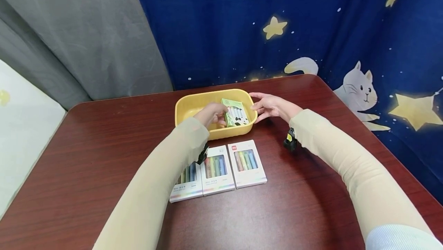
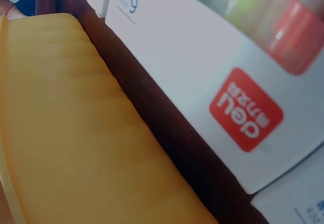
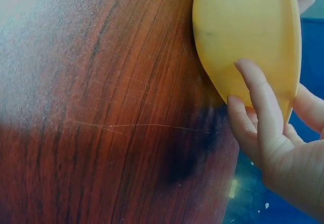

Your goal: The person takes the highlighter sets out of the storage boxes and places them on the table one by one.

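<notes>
A yellow plastic basket stands on the table. Inside it, at the right end, sits a green and white box of crayon-like sticks with a cow-spot pattern. My left hand reaches into the basket and pinches this box at its left edge; some of its fingers are hidden. At the basket's right end my right hand holds the wall and rim, its fingers spread around the corner. In the right wrist view, fingers lie against the basket's outer wall.
Three white boxes with coloured sticks in windows lie side by side before the basket: a right one, a middle one and a left one partly under my left arm. A blue curtain hangs behind the brown table.
</notes>
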Demonstrator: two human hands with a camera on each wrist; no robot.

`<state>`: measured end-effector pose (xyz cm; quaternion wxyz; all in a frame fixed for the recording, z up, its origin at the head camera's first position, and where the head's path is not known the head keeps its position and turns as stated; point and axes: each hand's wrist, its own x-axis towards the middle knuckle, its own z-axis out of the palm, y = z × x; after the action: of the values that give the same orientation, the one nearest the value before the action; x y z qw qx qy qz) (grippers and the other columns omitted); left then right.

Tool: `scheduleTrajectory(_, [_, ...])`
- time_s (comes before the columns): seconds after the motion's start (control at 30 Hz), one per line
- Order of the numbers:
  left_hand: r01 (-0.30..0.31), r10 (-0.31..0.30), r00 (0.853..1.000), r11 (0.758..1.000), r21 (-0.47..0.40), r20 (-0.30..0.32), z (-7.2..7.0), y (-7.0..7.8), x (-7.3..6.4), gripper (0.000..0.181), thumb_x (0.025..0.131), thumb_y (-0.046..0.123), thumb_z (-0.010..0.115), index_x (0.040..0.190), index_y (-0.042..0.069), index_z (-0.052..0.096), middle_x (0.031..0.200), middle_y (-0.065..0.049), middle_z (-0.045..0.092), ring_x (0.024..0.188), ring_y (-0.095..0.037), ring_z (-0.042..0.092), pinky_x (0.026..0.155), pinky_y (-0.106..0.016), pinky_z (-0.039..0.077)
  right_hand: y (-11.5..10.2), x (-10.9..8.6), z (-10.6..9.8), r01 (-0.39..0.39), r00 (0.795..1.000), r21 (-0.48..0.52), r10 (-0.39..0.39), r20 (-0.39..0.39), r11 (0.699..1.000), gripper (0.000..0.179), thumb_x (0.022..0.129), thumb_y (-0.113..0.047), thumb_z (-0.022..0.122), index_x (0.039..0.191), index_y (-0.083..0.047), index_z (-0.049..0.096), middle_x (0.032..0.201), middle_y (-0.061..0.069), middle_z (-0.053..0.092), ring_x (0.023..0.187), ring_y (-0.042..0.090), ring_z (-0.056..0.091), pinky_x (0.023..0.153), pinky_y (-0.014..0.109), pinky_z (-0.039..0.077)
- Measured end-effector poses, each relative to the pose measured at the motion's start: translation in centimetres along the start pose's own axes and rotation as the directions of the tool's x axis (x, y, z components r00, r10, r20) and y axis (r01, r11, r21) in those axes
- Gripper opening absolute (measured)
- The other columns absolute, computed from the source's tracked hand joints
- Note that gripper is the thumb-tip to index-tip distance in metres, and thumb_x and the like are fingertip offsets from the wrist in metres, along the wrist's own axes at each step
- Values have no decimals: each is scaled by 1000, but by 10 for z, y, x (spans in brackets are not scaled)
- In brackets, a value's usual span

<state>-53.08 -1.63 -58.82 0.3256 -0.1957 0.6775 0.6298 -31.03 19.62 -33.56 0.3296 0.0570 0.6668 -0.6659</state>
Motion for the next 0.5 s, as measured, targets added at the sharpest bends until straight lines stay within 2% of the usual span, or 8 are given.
scheduleTrajectory(0.07, [-26,26,1000,1000,1,-1,8,5,-38,33,80,9,63,112,2,54,105,-18,59,82,-35,64,67,-48,56,0,-1,0,-2,1000,-3,2,-2,1000,72,91,7,44,148,-25,11,144,22,30,77,19,64,81,57,47])
scheduleTrajectory(0.17, [-61,61,998,998,12,-7,20,12,-103,30,82,7,60,110,0,55,103,-18,60,81,-33,65,67,-42,57,0,-1,0,-6,1000,-6,6,-6,1000,72,91,7,44,148,-25,12,144,21,30,79,19,63,82,56,47])
scheduleTrajectory(0.27, [-100,100,995,995,23,-6,30,19,-160,26,82,4,58,108,-2,55,99,-19,61,79,-33,66,67,-40,57,-1,-1,0,-7,1000,-5,7,-8,1000,73,91,7,44,148,-26,12,144,20,30,80,19,63,80,55,49])
scheduleTrajectory(0.3, [-108,109,994,994,27,-5,28,19,-148,27,83,4,59,108,-2,55,99,-19,61,79,-33,66,66,-40,57,-1,-1,0,-7,1000,-5,6,-7,1000,73,91,7,44,148,-26,12,144,21,30,80,19,63,79,55,50])
scheduleTrajectory(0.37, [-110,110,994,994,9,10,21,16,-99,31,79,4,63,109,-1,55,99,-20,62,79,-35,66,67,-43,57,-1,-2,1,-5,1000,-5,5,-9,1000,73,91,7,44,148,-26,12,144,21,30,80,19,63,76,54,52])
scheduleTrajectory(0.4, [-115,115,993,993,-7,15,19,15,-83,32,77,4,63,108,0,55,97,-21,62,77,-36,66,66,-45,56,-1,-2,1,-5,1000,-4,5,-9,1000,73,91,7,44,148,-26,12,144,21,30,80,19,63,75,54,52])
scheduleTrajectory(0.47, [-112,112,994,993,-22,9,18,15,-71,35,77,4,63,111,2,54,98,-20,62,76,-37,66,65,-46,56,-1,-2,1,-5,1000,-4,5,-10,1000,73,91,7,44,148,-26,12,144,21,30,81,19,63,74,53,53])
scheduleTrajectory(0.5, [-115,115,993,993,-22,7,18,16,-73,37,77,4,63,113,2,54,100,-20,61,77,-37,66,64,-46,56,-1,-2,1,-6,1000,-4,6,-11,1000,72,91,7,44,148,-26,12,144,21,30,81,20,63,71,52,54])
